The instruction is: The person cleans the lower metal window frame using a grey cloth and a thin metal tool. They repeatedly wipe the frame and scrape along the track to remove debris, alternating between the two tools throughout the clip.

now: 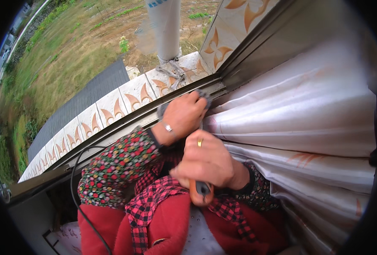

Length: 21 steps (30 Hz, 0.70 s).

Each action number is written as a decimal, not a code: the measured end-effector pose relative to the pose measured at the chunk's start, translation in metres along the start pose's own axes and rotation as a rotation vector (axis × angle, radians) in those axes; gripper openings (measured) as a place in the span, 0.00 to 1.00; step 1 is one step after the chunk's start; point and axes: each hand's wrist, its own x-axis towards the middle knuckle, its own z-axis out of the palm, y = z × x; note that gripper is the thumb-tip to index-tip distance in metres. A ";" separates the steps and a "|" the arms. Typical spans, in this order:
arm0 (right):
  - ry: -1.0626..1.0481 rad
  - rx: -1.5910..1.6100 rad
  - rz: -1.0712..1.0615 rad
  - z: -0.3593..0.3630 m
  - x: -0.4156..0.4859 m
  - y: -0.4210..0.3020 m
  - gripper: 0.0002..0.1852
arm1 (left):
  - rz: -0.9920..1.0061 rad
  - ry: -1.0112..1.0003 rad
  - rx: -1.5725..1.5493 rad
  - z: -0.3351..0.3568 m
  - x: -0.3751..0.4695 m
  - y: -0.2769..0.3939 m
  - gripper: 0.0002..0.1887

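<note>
My left hand (183,114), with a silver bracelet at the wrist, presses a grey cloth (204,97) onto the window track (148,119) near its corner. Just below it, my right hand (207,159), wearing a gold-coloured ring, is closed around a hand tool with an orange and black handle (201,193). A thin shaft seems to run from this fist up towards the cloth; its tip is hidden. The fingertips of my left hand are bent over the cloth, which also shows to the left of the hand.
A pale, shiny curtain (290,118) hangs close on the right. Beyond the track lies a tiled outer ledge (124,98) with a white pipe (169,28) tied at its far end. A black cable (73,178) loops down at the left, over the red clothing.
</note>
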 end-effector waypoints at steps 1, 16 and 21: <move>-0.007 -0.067 0.037 -0.003 0.002 0.005 0.15 | 0.005 -0.027 -0.029 0.007 0.016 0.000 0.07; -0.048 -0.132 0.067 -0.035 0.010 0.018 0.14 | 0.141 -0.086 0.017 0.022 0.061 0.004 0.06; -0.115 0.149 0.078 -0.036 0.007 0.004 0.12 | 0.172 -0.134 -0.005 -0.014 0.015 -0.010 0.08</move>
